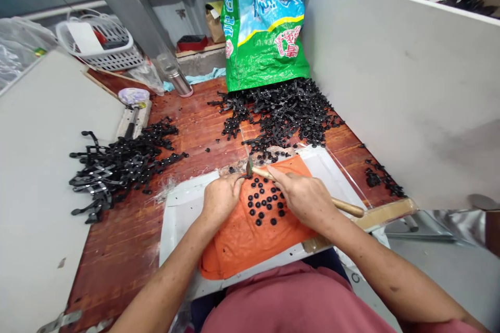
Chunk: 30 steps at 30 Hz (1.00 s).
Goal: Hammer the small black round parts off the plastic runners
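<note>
My right hand (307, 197) is closed round the wooden handle of a hammer (347, 207). Its dark head points left and is right by the fingertips of my left hand (221, 196). Those left fingers pinch a small black part (245, 176), mostly hidden by the fingers and the hammer head. Under both hands lies an orange cloth (234, 250). Several round black buttons (258, 222) are spread over the cloth between my hands. A white board (175, 218) shows beneath the cloth.
A big heap of black parts (289, 109) spills from a green and blue sack (269, 57). Black linked pieces (117, 166) pile up at left. Grey panels (402, 88) flank the red-brown table (187, 135). A steel flask (179, 80) and a white basket (113, 57) stand behind.
</note>
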Each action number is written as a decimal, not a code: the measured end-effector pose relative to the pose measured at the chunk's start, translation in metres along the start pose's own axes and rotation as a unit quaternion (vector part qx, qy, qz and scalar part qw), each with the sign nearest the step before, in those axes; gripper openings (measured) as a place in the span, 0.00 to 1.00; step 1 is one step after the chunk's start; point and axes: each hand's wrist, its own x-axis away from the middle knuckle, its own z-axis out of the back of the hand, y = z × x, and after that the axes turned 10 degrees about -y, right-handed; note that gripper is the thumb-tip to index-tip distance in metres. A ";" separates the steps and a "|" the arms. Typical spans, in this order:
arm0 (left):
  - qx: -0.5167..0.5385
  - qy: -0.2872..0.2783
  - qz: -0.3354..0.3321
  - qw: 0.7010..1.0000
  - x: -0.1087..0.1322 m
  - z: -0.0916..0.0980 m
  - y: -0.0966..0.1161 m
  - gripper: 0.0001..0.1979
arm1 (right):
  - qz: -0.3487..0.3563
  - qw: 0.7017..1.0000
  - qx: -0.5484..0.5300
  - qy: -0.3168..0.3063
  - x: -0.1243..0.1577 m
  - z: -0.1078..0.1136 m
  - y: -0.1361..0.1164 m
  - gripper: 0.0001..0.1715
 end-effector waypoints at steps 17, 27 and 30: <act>0.079 0.001 -0.023 0.997 0.019 -0.002 0.002 0.15 | -0.061 0.980 -0.186 0.037 0.043 -0.016 0.023 0.29; -0.002 -0.008 -0.005 1.000 0.018 -0.007 0.009 0.16 | -0.085 0.979 -0.184 0.032 0.053 -0.025 0.028 0.28; -0.013 -0.008 0.008 1.000 0.018 -0.006 0.011 0.17 | -0.084 0.981 -0.174 0.027 0.054 -0.025 0.027 0.28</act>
